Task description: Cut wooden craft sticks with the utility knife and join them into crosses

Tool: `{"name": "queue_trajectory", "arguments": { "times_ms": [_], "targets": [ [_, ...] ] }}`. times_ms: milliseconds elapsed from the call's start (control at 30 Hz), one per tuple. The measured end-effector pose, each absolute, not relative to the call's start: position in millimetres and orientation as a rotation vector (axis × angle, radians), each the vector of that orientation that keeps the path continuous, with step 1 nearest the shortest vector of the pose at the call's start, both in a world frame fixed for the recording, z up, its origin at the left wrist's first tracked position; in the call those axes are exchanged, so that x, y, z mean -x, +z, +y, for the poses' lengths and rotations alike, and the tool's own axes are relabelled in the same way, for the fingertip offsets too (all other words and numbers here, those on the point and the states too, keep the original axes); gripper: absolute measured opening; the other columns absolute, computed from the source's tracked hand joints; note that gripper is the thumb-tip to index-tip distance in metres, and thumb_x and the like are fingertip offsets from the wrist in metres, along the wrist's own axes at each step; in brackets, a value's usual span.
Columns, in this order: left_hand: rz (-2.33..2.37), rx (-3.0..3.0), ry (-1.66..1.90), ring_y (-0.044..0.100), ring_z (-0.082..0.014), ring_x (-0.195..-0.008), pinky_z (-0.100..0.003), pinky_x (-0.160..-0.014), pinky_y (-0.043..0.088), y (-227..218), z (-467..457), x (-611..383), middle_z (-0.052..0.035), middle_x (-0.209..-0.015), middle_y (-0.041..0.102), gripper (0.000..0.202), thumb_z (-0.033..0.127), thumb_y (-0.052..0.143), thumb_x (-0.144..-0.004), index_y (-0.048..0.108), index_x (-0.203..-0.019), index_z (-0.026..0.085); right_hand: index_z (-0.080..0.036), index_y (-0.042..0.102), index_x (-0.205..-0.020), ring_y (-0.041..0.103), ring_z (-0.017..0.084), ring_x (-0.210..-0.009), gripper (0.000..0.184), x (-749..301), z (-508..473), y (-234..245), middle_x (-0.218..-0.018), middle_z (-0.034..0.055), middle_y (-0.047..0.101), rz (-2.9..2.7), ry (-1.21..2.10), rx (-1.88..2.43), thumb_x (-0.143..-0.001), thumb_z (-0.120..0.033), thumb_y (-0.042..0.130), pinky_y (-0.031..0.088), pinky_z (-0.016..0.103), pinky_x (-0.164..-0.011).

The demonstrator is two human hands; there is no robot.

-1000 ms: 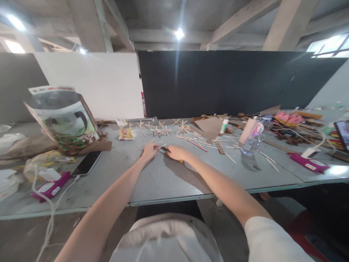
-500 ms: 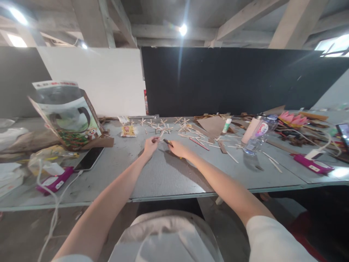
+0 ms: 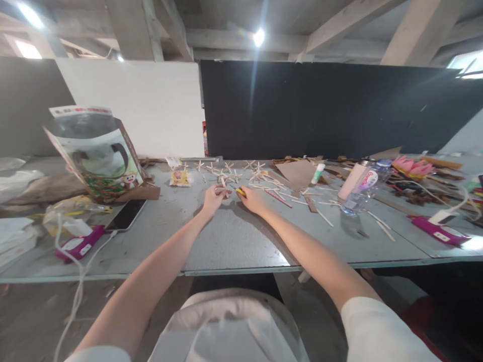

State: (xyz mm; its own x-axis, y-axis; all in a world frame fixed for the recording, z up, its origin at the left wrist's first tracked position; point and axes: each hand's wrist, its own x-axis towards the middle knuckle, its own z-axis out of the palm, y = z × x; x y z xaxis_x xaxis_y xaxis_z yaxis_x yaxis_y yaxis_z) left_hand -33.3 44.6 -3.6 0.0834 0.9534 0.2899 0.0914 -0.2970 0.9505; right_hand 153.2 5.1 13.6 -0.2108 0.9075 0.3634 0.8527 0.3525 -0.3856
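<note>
Thin pale wooden stick (image 3: 223, 184): short, flat, held in left hand (image 3: 214, 198) fingertips, tilted, upper end toward 12 o'clock, low over desk (image 3: 234, 241). Small yellow-and-dark tool (image 3: 239, 190): slim, pinched in right hand (image 3: 253, 200), tip pointing toward 10 o'clock at stick, just beside it; contact unclear. Both sit at frame centre, slightly toward 12 o'clock, near desk's far half.

wall: white panel (image 3: 132, 108) left, black panel (image 3: 320, 108) right | ceiling: concrete beams (image 3: 339, 25), lamp (image 3: 258, 37) lit | counter (image 3: 234, 241): grey
</note>
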Motion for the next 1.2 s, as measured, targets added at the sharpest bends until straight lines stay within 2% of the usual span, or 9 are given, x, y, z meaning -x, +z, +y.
{"name": "queue_trajectory", "arguments": {
  "times_ms": [200, 300, 367, 533, 667, 1000, 1200],
  "targets": [
    [1.05, -1.555, 1.315, 0.077, -0.018, -0.075, -0.034, -0.083, 0.062, -6, 44, 33, -0.0088, -0.087, 0.082, 0.036, 0.012, 0.067, -0.084, 0.061, -0.119, 0.013, -0.019, 0.064, -0.092, 0.062, 0.02, -0.082, 0.017, -152, 11, 7, -0.091, 0.008, 0.071, -1.989, 0.191, 1.463, -0.1, -0.03, 0.053, 0.037, 0.026, -0.072],
    [1.05, -1.578, 1.293, 0.076, -0.0183, -0.069, -0.033, -0.077, 0.061, -7, 44, 33, -0.0064, -0.08, 0.081, 0.038, 0.01, 0.069, -0.08, 0.062, -0.117, 0.014, -0.018, 0.065, -0.084, 0.061, 0.019, -0.074, 0.022, -151, 16, 4, -0.079, 0.0061, 0.069, -1.912, 0.252, 1.42, -0.098, -0.031, 0.054, 0.037, 0.026, -0.068],
    [1.042, -1.603, 1.272, 0.075, -0.0188, -0.067, -0.032, -0.073, 0.06, -6, 43, 33, -0.0061, -0.078, 0.08, 0.037, 0.012, 0.072, -0.079, 0.063, -0.114, 0.015, -0.017, 0.068, -0.085, 0.061, 0.019, -0.071, 0.023, -151, 19, 3, -0.075, 0.0047, 0.07, -1.861, 0.304, 1.377, -0.096, -0.033, 0.054, 0.038, 0.026, -0.067],
    [0.986, -1.686, 1.216, 0.074, -0.0187, -0.067, -0.029, -0.069, 0.057, -5, 36, 31, -0.0046, -0.074, 0.078, 0.039, 0.018, 0.077, -0.076, 0.065, -0.113, 0.015, -0.017, 0.073, -0.096, 0.066, 0.019, -0.073, 0.027, -149, 21, -1, -0.079, 0.0043, 0.075, -1.786, 0.433, 1.247, -0.094, -0.039, 0.058, 0.045, 0.026, -0.07],
    [0.925, -1.737, 1.171, 0.071, -0.0166, -0.064, -0.026, -0.067, 0.054, -7, 32, 28, -0.001, -0.067, 0.075, 0.044, 0.016, 0.075, -0.074, 0.064, -0.117, 0.013, -0.017, 0.073, -0.091, 0.07, 0.021, -0.078, 0.027, -147, 21, -5, -0.082, 0.0057, 0.077, -1.774, 0.506, 1.192, -0.092, -0.042, 0.062, 0.048, 0.028, -0.074],
    [0.885, -1.8, 1.146, 0.067, -0.0153, -0.058, -0.024, -0.06, 0.049, -7, 33, 31, 0.0003, -0.065, 0.073, 0.043, 0.012, 0.066, -0.073, 0.064, -0.116, 0.012, -0.018, 0.069, -0.075, 0.065, 0.017, -0.068, 0.035, -144, 17, -1, -0.069, 0.0031, 0.072, -1.843, 0.539, 1.144, -0.094, -0.045, 0.058, 0.044, 0.025, -0.068],
    [0.9, -1.814, 1.135, 0.067, -0.0155, -0.059, -0.023, -0.06, 0.048, -8, 33, 30, 0.0004, -0.063, 0.071, 0.043, 0.011, 0.064, -0.074, 0.064, -0.117, 0.013, -0.018, 0.067, -0.072, 0.064, 0.016, -0.066, 0.036, -144, 17, 0, -0.07, 0.0031, 0.071, -1.881, 0.487, 1.18, -0.097, -0.04, 0.054, 0.042, 0.024, -0.067]
  ]
}}
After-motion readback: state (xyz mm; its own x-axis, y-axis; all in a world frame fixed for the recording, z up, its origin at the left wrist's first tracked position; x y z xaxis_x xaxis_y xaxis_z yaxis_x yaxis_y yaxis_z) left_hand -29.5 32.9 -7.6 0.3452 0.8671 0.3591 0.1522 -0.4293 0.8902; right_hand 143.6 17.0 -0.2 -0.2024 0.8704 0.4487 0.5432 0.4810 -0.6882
